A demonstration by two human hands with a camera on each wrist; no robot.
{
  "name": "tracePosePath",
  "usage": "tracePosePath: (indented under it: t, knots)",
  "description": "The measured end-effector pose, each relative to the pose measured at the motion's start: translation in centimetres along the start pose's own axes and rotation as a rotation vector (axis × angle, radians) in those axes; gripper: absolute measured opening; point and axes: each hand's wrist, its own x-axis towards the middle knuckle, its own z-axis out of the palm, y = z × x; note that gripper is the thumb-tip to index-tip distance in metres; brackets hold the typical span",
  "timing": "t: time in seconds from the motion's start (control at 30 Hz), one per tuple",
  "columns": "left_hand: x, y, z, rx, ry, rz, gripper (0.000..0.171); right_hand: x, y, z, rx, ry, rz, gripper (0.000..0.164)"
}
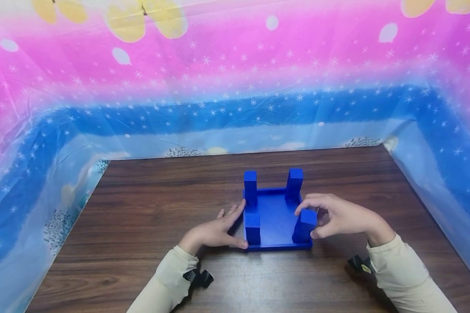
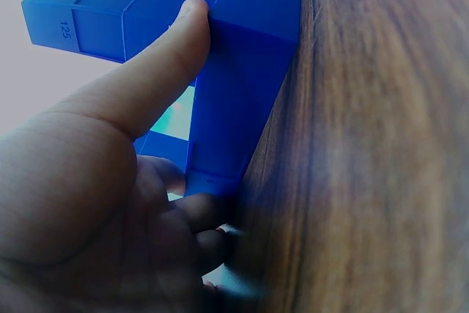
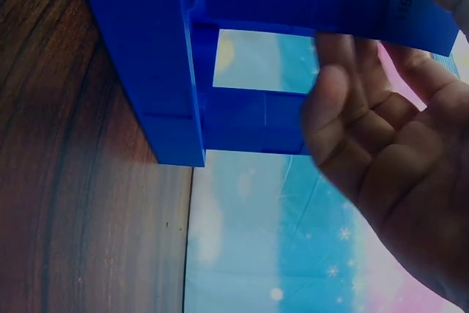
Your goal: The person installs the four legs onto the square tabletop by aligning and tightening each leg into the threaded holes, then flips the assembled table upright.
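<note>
A blue, shallow square frame (image 1: 276,217) with raised edges lies on the table, a block-like post standing at each corner. My left hand (image 1: 215,230) rests along the frame's left edge, fingers spread, with the thumb at the near left post (image 1: 253,228). In the left wrist view, that thumb (image 2: 172,53) lies against the blue plastic. Around the upper part of the near right post (image 1: 305,226), which leans slightly, my right hand (image 1: 340,217) pinches with thumb and forefinger. Small raised numbers show on the posts in both wrist views.
The dark wood-grain table (image 1: 141,208) extends around the frame. A patterned pink and blue cloth (image 1: 235,87) hangs behind and at both sides. Black devices (image 1: 199,277) are strapped at both wrists.
</note>
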Motion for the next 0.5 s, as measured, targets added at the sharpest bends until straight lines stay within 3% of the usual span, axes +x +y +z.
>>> tracePosePath:
  t: [0.3,0.5]
  knots:
    - [0.00,0.07,-0.08,0.005,0.000,0.003,0.121,-0.24,-0.22,-0.02,-0.019,-0.026,0.022,0.058]
    - [0.09,-0.06,-0.05,-0.004,0.002,-0.004,0.121,-0.26,-0.15,-0.06,0.065,-0.051,-0.072,0.060]
